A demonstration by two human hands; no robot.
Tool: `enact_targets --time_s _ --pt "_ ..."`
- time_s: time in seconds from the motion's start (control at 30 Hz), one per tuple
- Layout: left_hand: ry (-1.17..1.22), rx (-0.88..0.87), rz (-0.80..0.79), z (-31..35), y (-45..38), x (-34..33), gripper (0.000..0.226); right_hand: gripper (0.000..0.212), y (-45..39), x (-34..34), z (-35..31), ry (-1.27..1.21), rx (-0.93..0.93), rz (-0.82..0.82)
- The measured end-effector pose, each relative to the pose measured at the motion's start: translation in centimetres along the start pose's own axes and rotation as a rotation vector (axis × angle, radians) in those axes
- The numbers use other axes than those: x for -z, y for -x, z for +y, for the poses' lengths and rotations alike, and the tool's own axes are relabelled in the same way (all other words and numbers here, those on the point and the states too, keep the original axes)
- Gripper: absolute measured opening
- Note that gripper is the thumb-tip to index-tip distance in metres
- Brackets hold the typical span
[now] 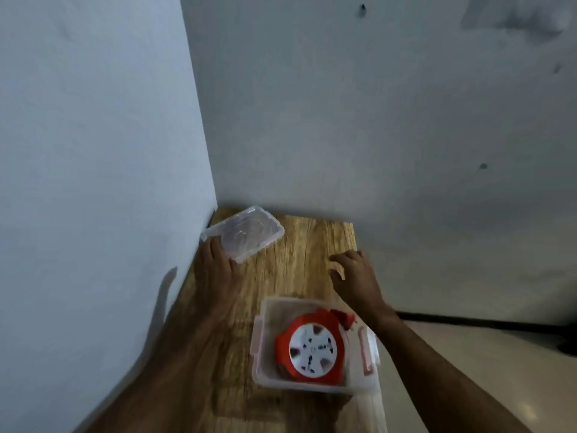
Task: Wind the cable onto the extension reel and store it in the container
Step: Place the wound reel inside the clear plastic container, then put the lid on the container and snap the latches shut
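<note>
The red extension reel with its white socket face lies flat inside the clear plastic container near the table's right front edge. The red plug sits in the container's far right corner. The clear lid lies at the far left corner of the table by the wall. My left hand touches the lid's near edge, fingers on its rim. My right hand hovers over the table beyond the container, fingers loosely curled and holding nothing.
The narrow wooden table stands in a corner, with walls at its left and far sides. Its right edge drops to a pale floor. The container slightly overhangs that right edge.
</note>
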State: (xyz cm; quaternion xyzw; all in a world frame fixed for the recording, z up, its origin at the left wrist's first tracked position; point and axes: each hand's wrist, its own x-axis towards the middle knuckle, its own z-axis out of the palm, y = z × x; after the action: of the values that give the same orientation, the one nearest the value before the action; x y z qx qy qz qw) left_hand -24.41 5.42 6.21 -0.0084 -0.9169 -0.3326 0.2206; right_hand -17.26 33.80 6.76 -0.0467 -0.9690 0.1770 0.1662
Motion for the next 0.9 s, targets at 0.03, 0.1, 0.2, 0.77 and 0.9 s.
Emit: enact_targets --time_s 0.03,0.1,0.2,0.77,0.9 --pt "-0.013 0.0 0.014 -0.2 -0.7 -0.1 0.045 0.034 -1.3 -0.2 -0.3 -0.003 0.014 -0.004" --pt "-0.02 0.01 0.017 -0.7 -2.0 0.1 0.051 0.033 -3.7 -0.9 -0.7 0.001 0.036 -0.011" --pt "-0.091 0.016 -0.013 -1.8 -3.5 -0.8 0.062 0.033 -7.4 -2.2 -1.2 -0.01 0.059 -0.022" --pt "-0.248 0.216 -0.205 -10.7 -8.5 -13.3 0.071 0.043 -23.7 -17.8 -1.5 -0.168 0.078 -0.227" --pt "-0.163 0.25 -0.145 -12.0 -8.4 -14.7 0.07 0.043 -24.7 -21.2 -1.1 -0.225 0.112 -0.292"
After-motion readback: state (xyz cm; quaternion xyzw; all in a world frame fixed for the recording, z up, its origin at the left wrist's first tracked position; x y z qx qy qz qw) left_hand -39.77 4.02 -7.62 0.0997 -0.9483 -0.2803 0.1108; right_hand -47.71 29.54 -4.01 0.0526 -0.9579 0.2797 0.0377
